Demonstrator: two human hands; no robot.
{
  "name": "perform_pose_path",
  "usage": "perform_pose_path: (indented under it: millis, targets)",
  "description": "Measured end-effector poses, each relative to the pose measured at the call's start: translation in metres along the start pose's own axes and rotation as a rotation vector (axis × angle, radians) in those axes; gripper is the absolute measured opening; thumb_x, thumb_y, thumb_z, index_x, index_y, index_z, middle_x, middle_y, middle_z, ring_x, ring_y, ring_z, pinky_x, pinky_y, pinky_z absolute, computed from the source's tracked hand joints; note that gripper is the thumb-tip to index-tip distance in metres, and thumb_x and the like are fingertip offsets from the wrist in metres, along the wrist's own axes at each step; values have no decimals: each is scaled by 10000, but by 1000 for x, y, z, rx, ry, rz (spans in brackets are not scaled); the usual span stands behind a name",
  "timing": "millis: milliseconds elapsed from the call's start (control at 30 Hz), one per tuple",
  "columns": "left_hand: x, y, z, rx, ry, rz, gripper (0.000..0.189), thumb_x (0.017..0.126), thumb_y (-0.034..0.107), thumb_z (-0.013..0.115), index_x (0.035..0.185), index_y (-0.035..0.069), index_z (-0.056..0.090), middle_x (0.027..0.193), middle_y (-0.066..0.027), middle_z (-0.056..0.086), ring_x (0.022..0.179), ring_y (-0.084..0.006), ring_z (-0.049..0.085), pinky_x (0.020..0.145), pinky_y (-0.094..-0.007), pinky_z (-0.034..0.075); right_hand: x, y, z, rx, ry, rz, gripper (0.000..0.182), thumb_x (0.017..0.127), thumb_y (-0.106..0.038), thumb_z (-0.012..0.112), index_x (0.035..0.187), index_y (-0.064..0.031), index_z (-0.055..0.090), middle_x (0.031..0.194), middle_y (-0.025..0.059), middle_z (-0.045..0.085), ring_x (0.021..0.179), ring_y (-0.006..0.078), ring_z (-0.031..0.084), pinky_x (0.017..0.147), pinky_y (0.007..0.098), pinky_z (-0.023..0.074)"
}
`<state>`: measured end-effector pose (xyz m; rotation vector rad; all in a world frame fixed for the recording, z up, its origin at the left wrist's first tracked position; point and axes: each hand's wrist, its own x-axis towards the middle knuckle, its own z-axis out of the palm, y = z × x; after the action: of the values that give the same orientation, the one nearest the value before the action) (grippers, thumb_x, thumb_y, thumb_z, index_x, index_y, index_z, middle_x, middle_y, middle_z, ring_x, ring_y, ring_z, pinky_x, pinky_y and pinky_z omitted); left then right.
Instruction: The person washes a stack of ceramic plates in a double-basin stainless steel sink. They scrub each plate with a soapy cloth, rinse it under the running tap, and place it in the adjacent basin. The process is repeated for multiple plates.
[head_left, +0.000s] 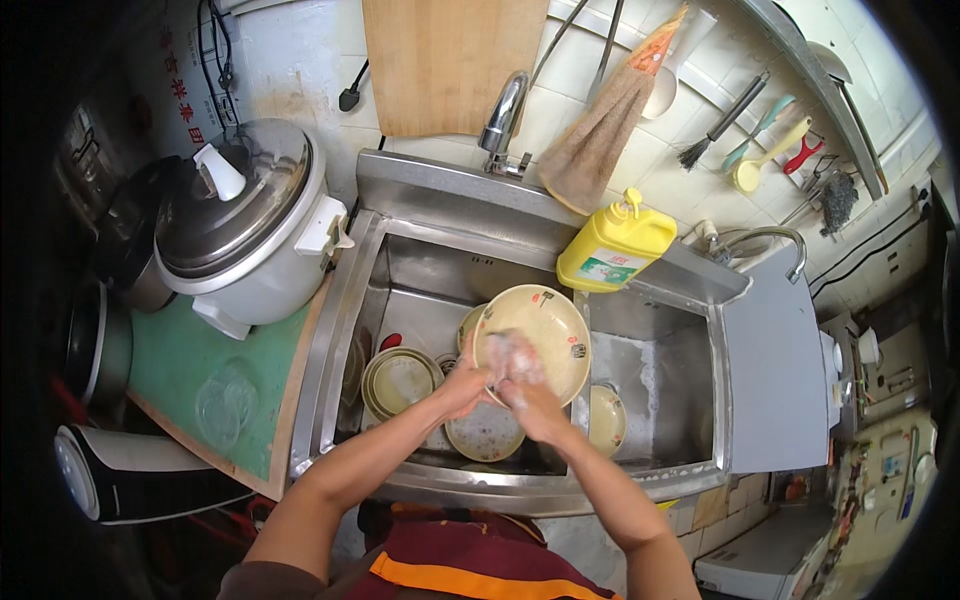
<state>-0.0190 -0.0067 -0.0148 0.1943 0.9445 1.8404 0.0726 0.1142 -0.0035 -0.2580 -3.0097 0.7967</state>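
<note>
A cream patterned plate (559, 334) is held tilted above the double stainless steel sink (416, 289), over the divider side of the left basin. My left hand (465, 386) grips its lower left rim. Against the inner face of the plate is my right hand (529, 397), its fingers blurred and covered in white foam (517, 356). Whether a cloth or sponge is under those fingers is hidden. Beneath, in the left basin, lie stacked bowls (401, 382), a soapy plate (484, 435) and another partly covered dish (469, 326). The right basin holds a cream plate (606, 420).
A yellow detergent jug (619, 244) stands at the sink's back edge, near the chrome faucet (504, 120). To the left, a large rice cooker (240, 225) and a clear plastic lid (225, 405) rest on a green board (169, 352). A towel (596, 142) and several utensils hang on the wall.
</note>
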Motion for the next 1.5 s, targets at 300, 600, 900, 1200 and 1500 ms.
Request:
perform_pose_path:
  millis: [300,600,900,1200,1500]
  targets:
    - [7,-7,15,569,-146,3,532,760,-25,461,1261,26,289,1223,-134,411,1106,-210,423,827,-299,422,48,-18,-39,-313,216,-362,427,833,-197,420,1238,-64,411,1340,171,289,1264,356,192,1019,498,109]
    - [14,20,8,970,-177,221,307,805,49,447,1109,17,487,1027,-163,570,968,-255,540,832,-331,401,22,-1,-80,-344,38,-532,369,743,-178,519,1086,-43,498,886,153,586,812,279,580,825,421,389]
    - [17,39,25,1305,-259,164,259,820,83,484,1064,9,534,1008,-184,578,967,-265,549,817,-329,414,35,3,-78,-421,-151,-502,470,714,-60,507,1174,-37,414,733,218,568,659,324,590,551,389,478]
    - [26,34,4,381,539,456,228,865,98,451,1051,-1,539,904,-79,588,774,-123,529,692,-249,436,-5,61,32,519,791,369,216,836,-80,475,1025,24,461,825,177,564,778,245,555,716,335,432]
    - [23,51,13,1074,-85,334,283,860,156,466,1098,9,511,863,-89,587,739,-107,540,653,-252,460,43,39,-75,46,56,-218,217,794,-64,507,1002,0,495,855,214,589,822,331,591,687,354,467]
